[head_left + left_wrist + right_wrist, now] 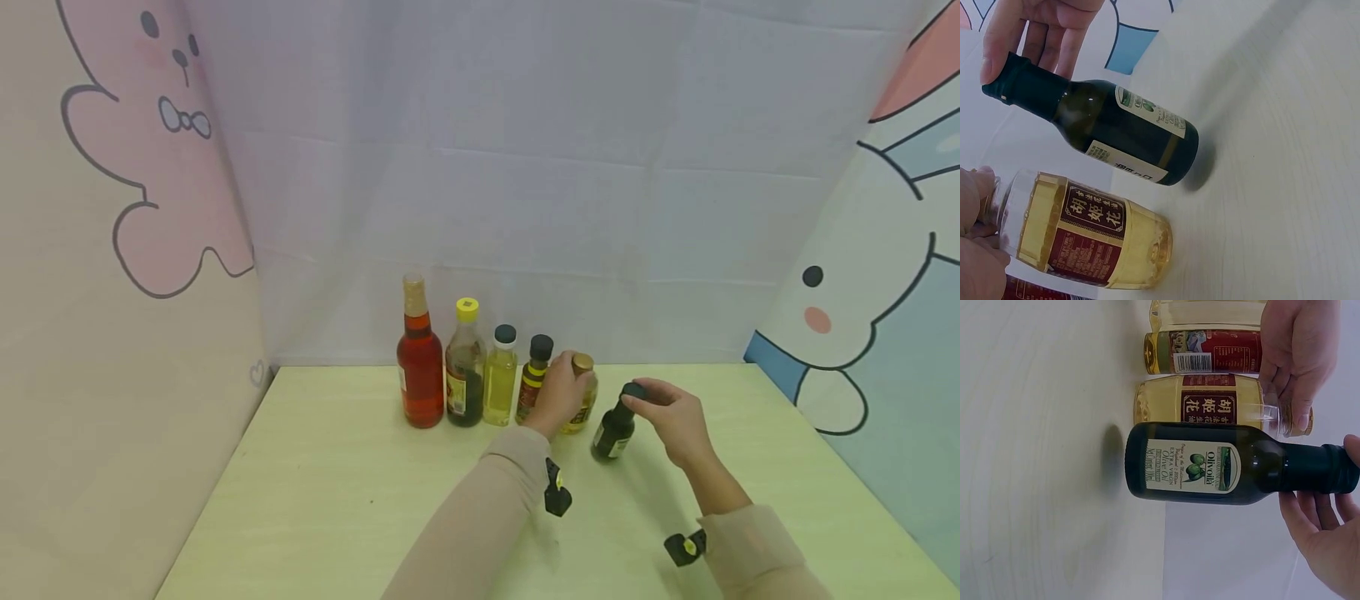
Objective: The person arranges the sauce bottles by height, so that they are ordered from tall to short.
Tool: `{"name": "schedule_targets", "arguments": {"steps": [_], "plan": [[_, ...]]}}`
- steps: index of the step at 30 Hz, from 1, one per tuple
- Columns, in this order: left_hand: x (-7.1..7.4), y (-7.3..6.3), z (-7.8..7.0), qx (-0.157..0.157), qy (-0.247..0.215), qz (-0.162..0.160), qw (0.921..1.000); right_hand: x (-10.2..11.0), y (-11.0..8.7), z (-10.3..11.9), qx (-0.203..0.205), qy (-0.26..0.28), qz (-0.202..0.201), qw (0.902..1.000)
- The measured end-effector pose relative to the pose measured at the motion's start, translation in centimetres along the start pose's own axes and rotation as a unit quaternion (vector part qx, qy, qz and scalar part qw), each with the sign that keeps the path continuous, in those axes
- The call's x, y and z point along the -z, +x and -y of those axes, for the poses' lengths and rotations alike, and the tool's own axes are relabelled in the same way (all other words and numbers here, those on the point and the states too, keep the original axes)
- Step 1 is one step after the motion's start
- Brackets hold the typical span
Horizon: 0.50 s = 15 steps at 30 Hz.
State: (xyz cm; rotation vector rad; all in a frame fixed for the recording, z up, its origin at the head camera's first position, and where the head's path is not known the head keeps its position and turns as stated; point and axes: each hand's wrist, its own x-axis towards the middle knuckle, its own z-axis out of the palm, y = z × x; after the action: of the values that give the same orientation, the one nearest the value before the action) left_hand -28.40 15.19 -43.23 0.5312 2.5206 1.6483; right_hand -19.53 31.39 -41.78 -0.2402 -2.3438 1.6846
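My right hand (678,421) pinches the dark cap of a small green olive oil bottle (615,433) between thumb and fingers. The bottle leans in the head view, and in the right wrist view its base stands a little apart from its shadow on the table. A cream label with olives (1194,465) faces the right wrist camera. To the left, my left hand (557,393) grips the neck of a clear bottle of yellow oil (1088,231) just under its gold cap (582,362). That bottle has a dark red label and stands upright at the end of a row.
Along the back of the pale table (322,483) stand a tall red bottle (422,379), a yellow-capped bottle of dark liquid (467,379), a pale yellow oil bottle (499,383) and a black-capped bottle (531,387). A white curtain (525,208) hangs behind them.
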Motion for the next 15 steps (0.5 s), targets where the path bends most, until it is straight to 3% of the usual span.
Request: {"name": "schedule_targets", "arguments": {"steps": [15], "plan": [[0.0, -0.1, -0.1, -0.007, 0.014, -0.003, 0.9999, -0.8, 2.0, -0.2, -0.008, -0.01, -0.035, 0.9993]]}}
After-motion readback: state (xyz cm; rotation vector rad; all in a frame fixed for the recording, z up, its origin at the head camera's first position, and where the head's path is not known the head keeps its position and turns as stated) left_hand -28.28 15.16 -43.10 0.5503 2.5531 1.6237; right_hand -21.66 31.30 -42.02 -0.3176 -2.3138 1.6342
